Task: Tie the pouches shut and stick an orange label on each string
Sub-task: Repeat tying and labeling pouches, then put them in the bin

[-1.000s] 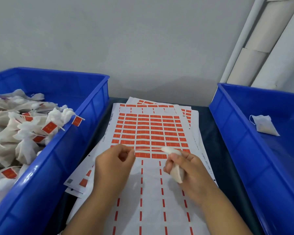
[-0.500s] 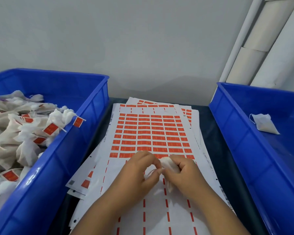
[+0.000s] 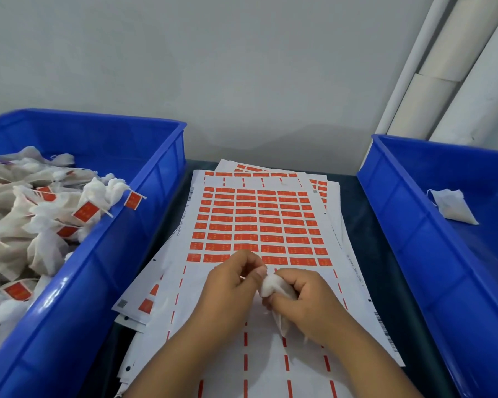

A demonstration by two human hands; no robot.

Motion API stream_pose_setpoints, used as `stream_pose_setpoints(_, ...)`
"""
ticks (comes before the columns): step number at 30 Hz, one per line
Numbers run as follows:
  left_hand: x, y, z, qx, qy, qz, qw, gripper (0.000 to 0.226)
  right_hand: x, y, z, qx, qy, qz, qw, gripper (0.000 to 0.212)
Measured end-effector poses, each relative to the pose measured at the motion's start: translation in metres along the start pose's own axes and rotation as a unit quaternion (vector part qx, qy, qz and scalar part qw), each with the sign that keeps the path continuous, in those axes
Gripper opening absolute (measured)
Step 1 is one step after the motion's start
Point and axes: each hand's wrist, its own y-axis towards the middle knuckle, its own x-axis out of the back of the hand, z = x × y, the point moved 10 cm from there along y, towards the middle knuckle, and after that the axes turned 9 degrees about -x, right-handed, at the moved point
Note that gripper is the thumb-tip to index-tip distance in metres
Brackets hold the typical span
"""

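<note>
Two hands on one pouch (image 3: 273,287), right hand (image 3: 305,300) clutching it, left hand (image 3: 230,285) pinching its top, over label sheet (image 3: 259,222).

lighting: even, diffuse, moderately bright; source not visible. shadows: soft, faint under the hands on the label sheets (image 3: 259,222); a dim band along the wall base. glare: pale highlights on the rim of the left blue bin (image 3: 78,282). sharpness: overall soft, print on labels unreadable; slight blur at the fingers. distortion: wide-angle bowing, bin walls and pipes (image 3: 443,81) lean outward at edges.
</note>
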Motion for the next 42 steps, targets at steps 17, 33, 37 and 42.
stream_pose_setpoints(17, 0.005, -0.001, 0.022, 0.139, -0.121, -0.027, 0.983, 0.019, 0.011, -0.012, 0.02, 0.096, 0.023, -0.138, 0.985, 0.035)
stream_pose_setpoints(33, 0.003, -0.002, 0.018, 0.104, 0.003, -0.007, 0.995, 0.019, 0.014, 0.0, 0.001, 0.034, -0.05, -0.136, 0.989, 0.025)
stream_pose_setpoints(37, 0.004, -0.002, 0.019, 0.103, 0.015, -0.01, 0.994, 0.017, 0.011, 0.0, -0.001, 0.025, -0.037, -0.118, 0.992, 0.028)
stream_pose_setpoints(42, 0.003, -0.002, 0.025, 0.122, 0.021, -0.009, 0.992, 0.019, 0.019, -0.002, 0.0, 0.023, 0.033, -0.145, 0.989, 0.025)
